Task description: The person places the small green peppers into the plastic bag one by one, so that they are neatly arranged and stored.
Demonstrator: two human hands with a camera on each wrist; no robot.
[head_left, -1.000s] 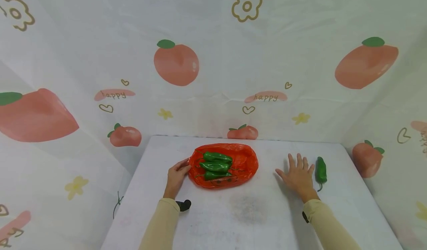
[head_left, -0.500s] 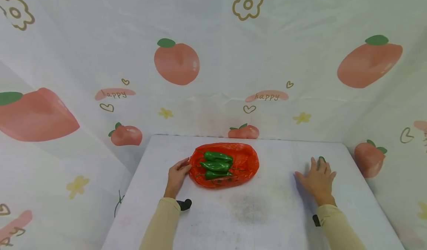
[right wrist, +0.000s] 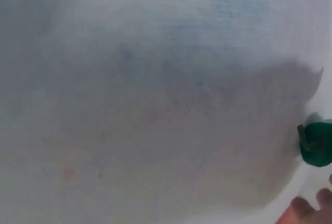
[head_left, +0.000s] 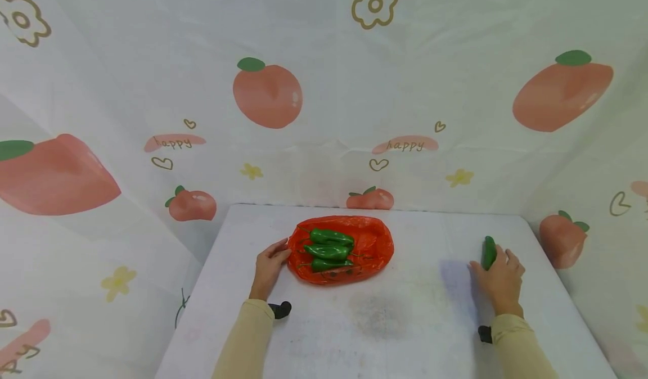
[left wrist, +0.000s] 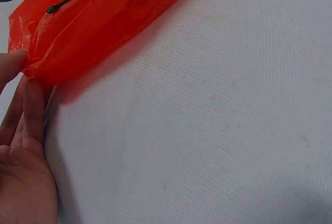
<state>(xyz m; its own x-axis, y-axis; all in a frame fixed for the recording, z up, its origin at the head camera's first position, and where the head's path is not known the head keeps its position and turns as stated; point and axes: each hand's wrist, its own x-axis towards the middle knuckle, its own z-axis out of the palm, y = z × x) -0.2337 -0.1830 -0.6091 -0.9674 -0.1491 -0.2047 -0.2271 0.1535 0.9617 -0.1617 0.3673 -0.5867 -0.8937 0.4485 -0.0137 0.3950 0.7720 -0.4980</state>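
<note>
A red plastic bag (head_left: pixel 372 244) lies spread on the table with its mouth rolled open, and several green peppers (head_left: pixel 328 252) rest inside it. My left hand (head_left: pixel 268 269) pinches the bag's left edge; the left wrist view shows thumb and fingertips on the crumpled red film (left wrist: pixel 104 42). At the right, a single green pepper (head_left: pixel 489 252) lies on the table, its stem end (right wrist: pixel 316 143) facing the right wrist camera. My right hand (head_left: pixel 501 280) straddles it, thumb on its left and fingers on its right. The right wrist view shows fingertips (right wrist: pixel 301 207) apart from the pepper.
The white table (head_left: pixel 405 334) has a grey smudge near its middle. A white curtain printed with peaches (head_left: pixel 324 159) encloses the back and sides. A thin green cord (head_left: pixel 181 306) hangs beside the table's left edge.
My right hand has moved right, from the table left of the lone pepper to over it, with the fingers bending down. My left hand has stayed at the bag's edge.
</note>
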